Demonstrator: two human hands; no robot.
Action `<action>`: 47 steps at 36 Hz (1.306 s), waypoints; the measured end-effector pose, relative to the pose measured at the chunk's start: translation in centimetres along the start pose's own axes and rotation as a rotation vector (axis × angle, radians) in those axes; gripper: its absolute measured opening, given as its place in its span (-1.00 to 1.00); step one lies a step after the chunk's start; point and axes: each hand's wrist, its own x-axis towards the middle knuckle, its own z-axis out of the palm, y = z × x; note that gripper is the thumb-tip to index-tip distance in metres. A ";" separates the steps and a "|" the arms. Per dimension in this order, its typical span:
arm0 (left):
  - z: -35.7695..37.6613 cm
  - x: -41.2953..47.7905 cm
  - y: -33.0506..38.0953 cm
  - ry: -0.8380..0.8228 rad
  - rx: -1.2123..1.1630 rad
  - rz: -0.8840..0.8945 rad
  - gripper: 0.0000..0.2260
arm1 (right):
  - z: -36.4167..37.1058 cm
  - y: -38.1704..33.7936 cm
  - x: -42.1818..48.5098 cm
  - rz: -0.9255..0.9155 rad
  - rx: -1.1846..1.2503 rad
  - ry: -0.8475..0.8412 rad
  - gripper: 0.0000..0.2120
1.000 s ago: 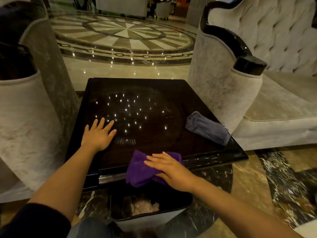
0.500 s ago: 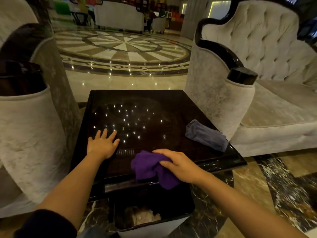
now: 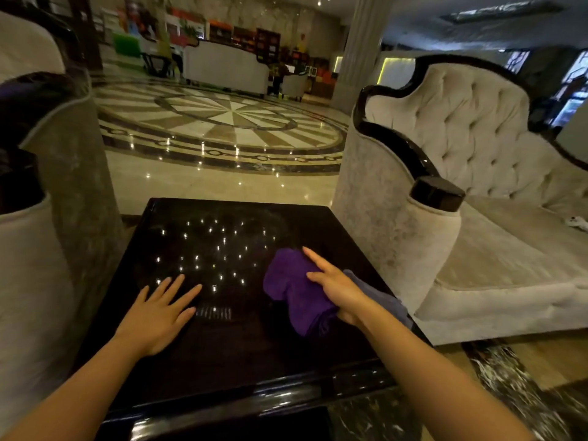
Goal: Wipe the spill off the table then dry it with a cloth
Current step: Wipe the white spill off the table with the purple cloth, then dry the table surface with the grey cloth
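Note:
A glossy black square table [image 3: 222, 351] stands in front of me, its top mirroring ceiling lights. My right hand [image 3: 337, 288] grips a bunched purple cloth [image 3: 292, 288] pressed on the table's right half. A grey cloth [image 3: 381, 297] lies on the table's right edge, mostly hidden behind my right wrist. My left hand [image 3: 159, 316] rests flat on the tabletop at the left, fingers spread, holding nothing. I cannot make out any spill on the dark reflective surface.
A pale tufted sofa [image 3: 477, 218] with a black-capped armrest [image 3: 436, 192] stands close to the table's right side. Another pale armchair [image 3: 41, 249] crowds the left side. Polished marble floor [image 3: 222, 122] stretches beyond the table's far edge.
My right hand has carried the purple cloth from the table's near edge up onto the right half of the tabletop. The view has tilted upward. My left hand stays flat in place.

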 end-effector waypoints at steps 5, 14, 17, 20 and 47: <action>-0.1 3.3 -0.2 -0.122 -0.040 -0.132 -0.50 | -4.0 -0.8 11.2 -0.016 -0.086 0.023 -0.59; 0.9 3.5 -0.8 -0.089 -0.122 -0.199 -0.48 | -7.5 -2.4 16.7 -0.087 -0.413 0.156 -0.55; 1.0 3.3 -0.4 -0.087 -0.139 -0.211 -0.50 | -8.5 -2.4 17.2 -0.120 -0.550 0.230 -0.55; 1.5 3.1 0.2 -0.086 -0.125 -0.215 -0.52 | -9.3 -2.0 17.4 -0.173 -0.799 0.308 -0.55; 0.1 3.4 1.1 -0.069 -0.113 -0.162 -0.52 | -10.6 3.5 11.1 -0.126 -1.117 -0.085 -0.46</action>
